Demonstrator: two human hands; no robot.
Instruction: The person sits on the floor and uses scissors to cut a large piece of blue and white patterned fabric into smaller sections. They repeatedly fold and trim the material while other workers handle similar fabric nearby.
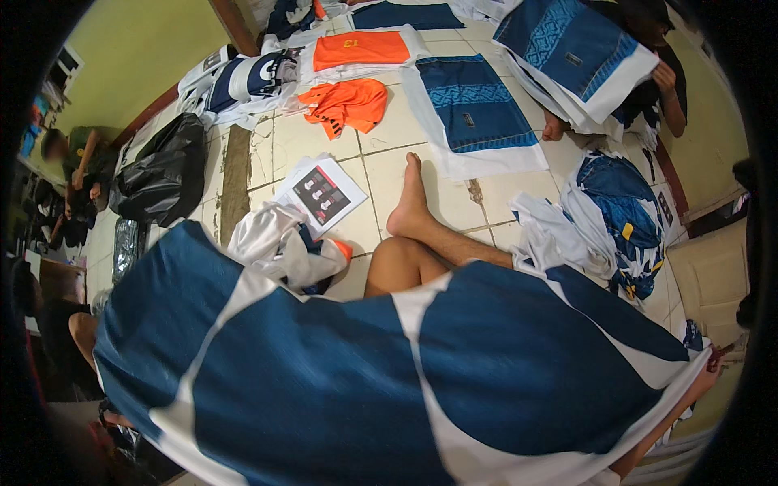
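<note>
A large dark-blue and white printed fabric panel (324, 373) is stretched across the lower part of the view, over my lap. At the far right, my right hand (713, 366) is closed on the panel's edge. A small dark-red thing, possibly a scissor handle, shows at its fingers. My left hand cannot be made out; the panel's left side covers that area. Beyond the panel are my bent knee and bare foot (412, 198). A crumpled white cloth (279, 239) with orange and blue parts lies against the panel's far edge.
A printed sheet (320, 194) lies on the tiles, near a black plastic bag (166, 170). Orange pieces (348, 105) and blue patterned panels (470, 105) lie farther off. A fabric heap (620, 219) is at right. Co-workers sit left and far right, one holding panels (567, 49).
</note>
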